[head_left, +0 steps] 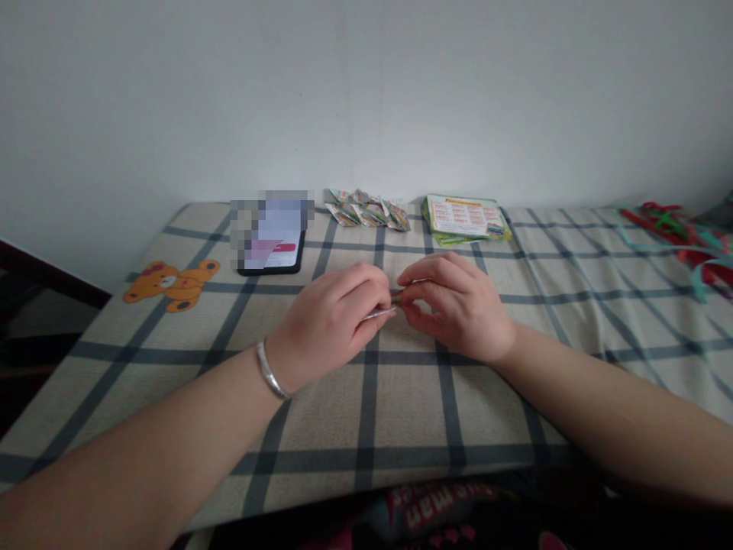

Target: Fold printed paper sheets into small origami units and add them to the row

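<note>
My left hand, with a silver bangle at its wrist, is closed, thumb and fingers pinching a small folded piece of paper. Facing it, my right hand pinches the paper's other end between thumb and fingertips. Only a thin pale edge of the paper shows; my fingers hide most of it. Both hands are close together just above the checked tablecloth. Beyond them lie several folded printed papers in a cluster and a stack of printed cards.
A phone with a lit screen, partly blurred out, rests at the back left. Left of it is a flat orange teddy bear cutout. Red, green and pale blue ribbons lie at the far right. A white wall rises behind the table.
</note>
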Tool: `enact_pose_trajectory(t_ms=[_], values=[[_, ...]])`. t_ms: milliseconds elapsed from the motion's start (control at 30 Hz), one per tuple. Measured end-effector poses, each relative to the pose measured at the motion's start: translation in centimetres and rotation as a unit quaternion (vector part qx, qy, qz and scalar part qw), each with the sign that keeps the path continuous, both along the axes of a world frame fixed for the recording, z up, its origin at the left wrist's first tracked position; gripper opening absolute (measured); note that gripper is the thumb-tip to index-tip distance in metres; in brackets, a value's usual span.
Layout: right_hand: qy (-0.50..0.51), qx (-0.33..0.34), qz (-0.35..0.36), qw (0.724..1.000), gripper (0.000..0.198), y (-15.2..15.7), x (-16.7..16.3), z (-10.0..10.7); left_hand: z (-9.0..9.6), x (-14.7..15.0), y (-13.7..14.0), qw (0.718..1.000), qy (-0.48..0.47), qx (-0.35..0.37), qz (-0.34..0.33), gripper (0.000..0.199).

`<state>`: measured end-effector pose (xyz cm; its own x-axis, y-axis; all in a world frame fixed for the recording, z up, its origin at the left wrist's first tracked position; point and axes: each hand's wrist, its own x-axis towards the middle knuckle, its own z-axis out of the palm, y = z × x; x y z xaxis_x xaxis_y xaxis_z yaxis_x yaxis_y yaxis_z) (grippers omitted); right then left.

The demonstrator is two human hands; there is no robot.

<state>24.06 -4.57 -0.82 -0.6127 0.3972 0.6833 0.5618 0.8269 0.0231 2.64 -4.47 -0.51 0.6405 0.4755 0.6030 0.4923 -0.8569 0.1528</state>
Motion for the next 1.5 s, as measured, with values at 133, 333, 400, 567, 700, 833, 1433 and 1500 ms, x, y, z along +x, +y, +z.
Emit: enact_pose_trajectory(t_ms=[133, 333, 400, 567, 700, 833, 1433, 1500], values=[[0.000, 0.012, 0.000, 1.000, 0.002, 0.03, 0.01, 0.01, 0.14, 0.01, -0.16, 1.000, 0.011, 0.026, 0.010, 0.002], [-0.007, 0.014, -0.003, 1.000, 0.005, -0.15, -0.04, 0.21, 0.07, -0.06, -0.08, 0.998, 0.008, 0.059, 0.013, 0.004], [-0.002, 0.010, 0.002, 1.000, 0.005, -0.33, -0.11, 0.27, 0.07, -0.07, -0.05, 0.998, -0.001, 0.061, 0.008, 0.004], [0.011, 0.006, 0.010, 1.000, 0.006, -0.70, -0.25, 0.25, 0.19, -0.09, -0.04, 0.997, -0.019, 0.074, -0.003, 0.004], [0.021, 0.009, -0.005, 1.000, 0.007, -0.67, -0.27, 0.18, 0.17, -0.08, 0.01, 0.997, -0.027, 0.071, 0.004, 0.006], [0.033, -0.006, 0.001, 0.999, 0.007, -0.57, -0.27, 0.30, 0.15, -0.05, -0.05, 0.997, -0.026, 0.069, 0.007, 0.008], [0.051, -0.043, 0.002, 0.998, 0.007, 0.02, 0.25, 0.31, 0.13, -0.14, -0.02, 0.999, -0.027, 0.010, 0.023, 0.009], [0.075, -0.090, -0.001, 0.993, 0.009, 0.10, 0.16, 0.21, 0.04, -0.13, 0.08, 1.000, -0.024, 0.010, 0.013, 0.009]])
